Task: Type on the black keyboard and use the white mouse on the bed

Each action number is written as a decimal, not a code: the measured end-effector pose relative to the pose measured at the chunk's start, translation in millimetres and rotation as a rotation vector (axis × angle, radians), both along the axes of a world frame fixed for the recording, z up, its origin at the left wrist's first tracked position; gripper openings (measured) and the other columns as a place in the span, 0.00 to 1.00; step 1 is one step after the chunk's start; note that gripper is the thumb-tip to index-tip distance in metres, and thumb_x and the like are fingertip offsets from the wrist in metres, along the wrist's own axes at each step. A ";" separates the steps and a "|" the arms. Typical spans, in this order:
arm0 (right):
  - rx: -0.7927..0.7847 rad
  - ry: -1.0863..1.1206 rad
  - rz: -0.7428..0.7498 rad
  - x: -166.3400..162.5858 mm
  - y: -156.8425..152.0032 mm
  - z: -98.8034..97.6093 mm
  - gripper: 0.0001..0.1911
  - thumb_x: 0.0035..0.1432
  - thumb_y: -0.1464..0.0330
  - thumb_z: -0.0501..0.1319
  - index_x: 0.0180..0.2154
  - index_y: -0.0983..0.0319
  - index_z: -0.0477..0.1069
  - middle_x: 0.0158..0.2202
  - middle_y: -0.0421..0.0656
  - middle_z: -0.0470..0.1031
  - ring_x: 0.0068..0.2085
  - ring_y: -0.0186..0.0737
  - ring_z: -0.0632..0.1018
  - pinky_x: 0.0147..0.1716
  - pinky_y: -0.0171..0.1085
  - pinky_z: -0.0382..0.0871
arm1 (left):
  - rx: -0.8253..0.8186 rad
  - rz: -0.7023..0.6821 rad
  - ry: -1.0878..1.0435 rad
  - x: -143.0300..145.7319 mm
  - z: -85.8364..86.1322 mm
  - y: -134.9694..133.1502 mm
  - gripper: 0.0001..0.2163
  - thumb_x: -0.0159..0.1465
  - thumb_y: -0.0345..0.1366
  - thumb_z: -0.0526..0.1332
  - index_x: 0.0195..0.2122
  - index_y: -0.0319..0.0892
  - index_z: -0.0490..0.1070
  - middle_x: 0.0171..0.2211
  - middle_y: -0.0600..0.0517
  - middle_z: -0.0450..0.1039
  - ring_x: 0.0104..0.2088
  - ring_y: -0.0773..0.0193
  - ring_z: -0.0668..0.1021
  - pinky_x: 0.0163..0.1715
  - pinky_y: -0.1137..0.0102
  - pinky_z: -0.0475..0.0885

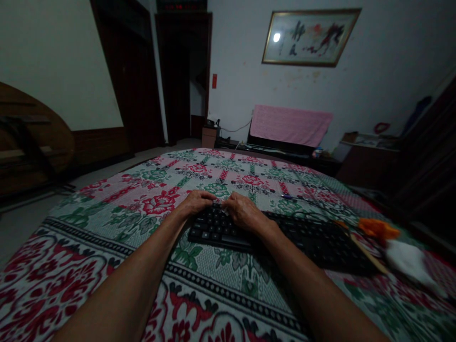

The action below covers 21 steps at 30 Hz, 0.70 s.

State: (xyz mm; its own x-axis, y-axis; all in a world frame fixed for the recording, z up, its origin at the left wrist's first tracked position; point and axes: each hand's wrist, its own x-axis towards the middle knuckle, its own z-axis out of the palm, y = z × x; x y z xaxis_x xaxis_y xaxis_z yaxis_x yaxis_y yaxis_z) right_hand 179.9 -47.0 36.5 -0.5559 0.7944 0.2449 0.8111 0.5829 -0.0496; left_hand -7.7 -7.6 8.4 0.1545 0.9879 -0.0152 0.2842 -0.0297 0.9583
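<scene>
A black keyboard point(313, 240) lies on a bed covered with a red, green and white flowered spread point(142, 209). My left hand point(195, 202) rests at the keyboard's far left corner with its fingers curled down over the edge. Close beside it, my right hand point(245, 212) lies on the keys, fingers bent and pressed together near the left hand. The fingertips of both hands meet at the keyboard's top edge, and I cannot make out whether anything small sits between them. A thin dark cable point(313, 204) runs from the keyboard's far side.
An orange and white duster-like thing on a stick point(383, 242) lies at the keyboard's right end. Beyond the bed stand a pink-draped unit point(290, 124), a framed picture point(309, 37), a dark doorway point(181, 76) and dark furniture at the right point(427, 156).
</scene>
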 end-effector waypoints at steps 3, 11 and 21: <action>-0.041 -0.036 -0.034 4.6 1.1 6.0 0.16 0.59 0.75 0.52 0.43 0.59 0.75 0.36 0.46 0.69 0.35 0.37 0.71 0.35 0.32 0.60 | -0.001 0.011 0.025 -0.1 0.3 2.1 0.12 0.47 0.28 0.61 0.33 0.39 0.77 0.25 0.54 0.76 0.25 0.67 0.73 0.28 0.73 0.65; 0.036 0.113 -0.141 27.5 15.2 0.2 0.15 0.61 0.75 0.52 0.45 0.62 0.74 0.37 0.46 0.69 0.39 0.37 0.70 0.39 0.32 0.61 | -0.041 0.021 -0.017 2.0 6.9 -5.0 0.13 0.48 0.27 0.60 0.35 0.38 0.77 0.22 0.55 0.73 0.22 0.69 0.70 0.25 0.73 0.63; -0.004 0.017 -0.045 14.7 11.0 -4.7 0.16 0.61 0.73 0.53 0.46 0.58 0.75 0.37 0.46 0.71 0.37 0.37 0.72 0.36 0.32 0.61 | -0.028 0.013 -0.001 2.5 9.1 -5.0 0.12 0.48 0.27 0.60 0.34 0.37 0.77 0.22 0.56 0.73 0.23 0.69 0.70 0.26 0.73 0.63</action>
